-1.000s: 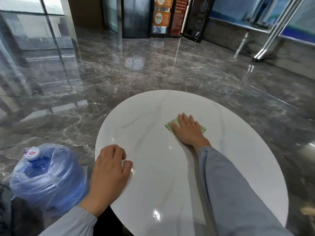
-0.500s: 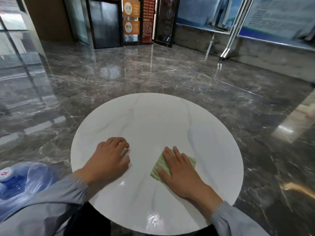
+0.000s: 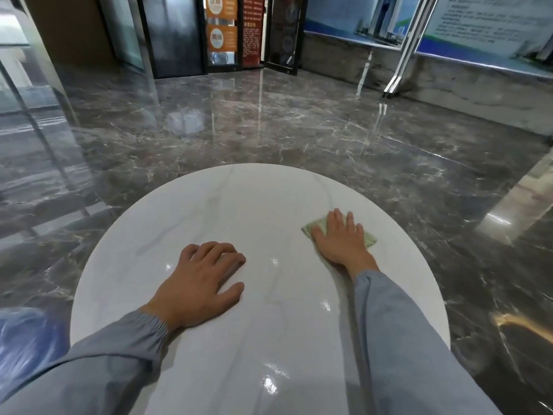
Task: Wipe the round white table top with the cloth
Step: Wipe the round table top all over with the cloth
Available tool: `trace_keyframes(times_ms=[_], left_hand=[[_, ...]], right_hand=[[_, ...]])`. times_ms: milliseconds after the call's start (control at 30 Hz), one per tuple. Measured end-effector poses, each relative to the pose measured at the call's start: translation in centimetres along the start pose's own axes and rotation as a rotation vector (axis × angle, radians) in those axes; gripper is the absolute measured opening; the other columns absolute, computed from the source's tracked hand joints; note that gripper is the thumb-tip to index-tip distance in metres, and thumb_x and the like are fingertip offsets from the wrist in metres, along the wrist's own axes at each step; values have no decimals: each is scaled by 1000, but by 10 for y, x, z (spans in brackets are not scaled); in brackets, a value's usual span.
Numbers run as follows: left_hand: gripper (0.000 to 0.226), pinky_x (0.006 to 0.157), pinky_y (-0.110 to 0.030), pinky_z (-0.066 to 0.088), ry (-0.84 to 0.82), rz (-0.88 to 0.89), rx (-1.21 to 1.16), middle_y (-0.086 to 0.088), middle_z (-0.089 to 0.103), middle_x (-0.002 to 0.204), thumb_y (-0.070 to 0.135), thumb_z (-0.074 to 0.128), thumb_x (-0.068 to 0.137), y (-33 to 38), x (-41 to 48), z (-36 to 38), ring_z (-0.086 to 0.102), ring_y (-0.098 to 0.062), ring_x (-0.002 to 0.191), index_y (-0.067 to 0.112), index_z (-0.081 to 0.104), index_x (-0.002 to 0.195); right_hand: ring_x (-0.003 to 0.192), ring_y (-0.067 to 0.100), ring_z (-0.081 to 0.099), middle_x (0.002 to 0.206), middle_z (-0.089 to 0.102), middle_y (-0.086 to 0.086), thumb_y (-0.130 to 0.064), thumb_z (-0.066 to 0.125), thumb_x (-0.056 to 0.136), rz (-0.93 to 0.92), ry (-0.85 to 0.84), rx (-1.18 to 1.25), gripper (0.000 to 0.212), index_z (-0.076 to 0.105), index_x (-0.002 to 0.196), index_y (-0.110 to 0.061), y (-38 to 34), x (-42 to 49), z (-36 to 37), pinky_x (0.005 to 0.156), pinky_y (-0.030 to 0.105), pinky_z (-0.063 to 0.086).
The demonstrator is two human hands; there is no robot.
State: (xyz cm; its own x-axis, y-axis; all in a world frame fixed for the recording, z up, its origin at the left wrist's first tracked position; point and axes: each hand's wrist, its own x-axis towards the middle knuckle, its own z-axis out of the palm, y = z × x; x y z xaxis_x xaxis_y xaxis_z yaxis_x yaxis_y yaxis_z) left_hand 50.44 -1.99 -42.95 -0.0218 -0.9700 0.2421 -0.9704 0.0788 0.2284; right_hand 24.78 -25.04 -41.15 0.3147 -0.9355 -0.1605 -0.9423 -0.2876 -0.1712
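The round white table top (image 3: 239,205), faintly veined and glossy, fills the lower middle of the head view. A small pale green cloth (image 3: 314,227) lies flat on its right side. My right hand (image 3: 341,239) presses palm-down on the cloth with fingers spread, hiding most of it; only the cloth's left and right corners show. My left hand (image 3: 203,280) rests on the bare table top near the middle, fingers slightly curled, holding nothing. Both arms wear grey-blue sleeves.
A blue water jug (image 3: 21,339) wrapped in clear plastic stands on the floor at the lower left, close to the table's edge. Glossy dark marble floor (image 3: 269,130) surrounds the table. Glass panels stand at the left, doors and posters at the back.
My right hand has slid the cloth from near the table's front middle out to the right and farther away. My left hand has stayed on the table. The view has shifted closer.
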Motion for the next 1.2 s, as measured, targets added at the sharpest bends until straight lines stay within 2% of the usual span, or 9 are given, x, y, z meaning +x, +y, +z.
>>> trace_keyframes(times_ms=[233, 367, 600, 700, 767, 933, 1033, 1100, 1200], left_hand=[[51, 113, -40, 27, 23, 0, 2, 18, 46, 138, 65, 44, 94, -3, 1, 4, 38, -9, 133, 41, 50, 138], [50, 115, -39, 25, 16, -13, -17, 21, 45, 139, 67, 43, 94, -3, 1, 2, 37, -8, 135, 44, 49, 138], [49, 113, -40, 26, 29, -17, -15, 21, 47, 137, 68, 42, 93, -4, 3, 4, 41, -10, 132, 45, 49, 136], [49, 113, -39, 26, 33, -17, -9, 21, 47, 136, 68, 42, 93, -3, 3, 5, 40, -10, 132, 45, 49, 135], [49, 114, -38, 24, 21, -18, -11, 22, 45, 136, 69, 42, 92, -4, 3, 6, 39, -9, 133, 46, 48, 135], [51, 113, -35, 20, 10, -35, -5, 23, 44, 137, 70, 41, 91, -4, 4, 6, 38, -9, 135, 46, 48, 136], [51, 113, -35, 20, 6, -42, -11, 22, 45, 138, 71, 40, 91, -5, 5, 6, 38, -10, 135, 47, 48, 135], [52, 113, -37, 22, -2, -48, -5, 22, 45, 138, 72, 39, 91, -6, 6, 6, 39, -11, 134, 48, 48, 135], [52, 113, -39, 24, -9, -47, 7, 20, 47, 139, 73, 38, 91, -7, 5, 6, 40, -12, 134, 48, 48, 135]], right_hand=[[159, 27, -13, 174, -8, 0, -65, 19, 103, -393, -59, -4, 81, 3, 166, -17, -141, 9, 26, 126, 50, -7], [159, 24, -9, 174, -5, -2, -66, 21, 102, -331, -33, 26, 82, 5, 166, -18, -94, 21, 13, 127, 47, -3], [158, 31, 5, 174, 8, 1, -68, 20, 99, 188, 80, 26, 83, 15, 164, -16, 92, 45, -23, 126, 52, 9], [158, 34, 5, 174, 7, 2, -65, 18, 99, 271, 75, 10, 83, 14, 164, -15, 99, 45, -24, 125, 54, 8], [159, 34, -3, 174, -1, 1, -62, 18, 102, 220, 36, -7, 80, 7, 165, -15, 70, 41, -21, 126, 53, 2], [159, 29, -10, 174, -8, 0, -61, 19, 105, -193, -34, -44, 77, 2, 166, -16, -31, 5, 5, 126, 52, -5], [159, 24, -11, 174, -8, -3, -62, 21, 105, -356, -58, -49, 77, 2, 166, -19, -50, -22, 14, 127, 48, -4], [160, 23, -8, 174, -5, -4, -63, 24, 105, -341, -50, -30, 77, 4, 166, -21, -30, -24, 6, 127, 45, -1], [160, 27, -3, 174, -2, -2, -65, 24, 105, -121, -13, -8, 78, 6, 166, -19, 40, -16, -9, 126, 47, 3]])
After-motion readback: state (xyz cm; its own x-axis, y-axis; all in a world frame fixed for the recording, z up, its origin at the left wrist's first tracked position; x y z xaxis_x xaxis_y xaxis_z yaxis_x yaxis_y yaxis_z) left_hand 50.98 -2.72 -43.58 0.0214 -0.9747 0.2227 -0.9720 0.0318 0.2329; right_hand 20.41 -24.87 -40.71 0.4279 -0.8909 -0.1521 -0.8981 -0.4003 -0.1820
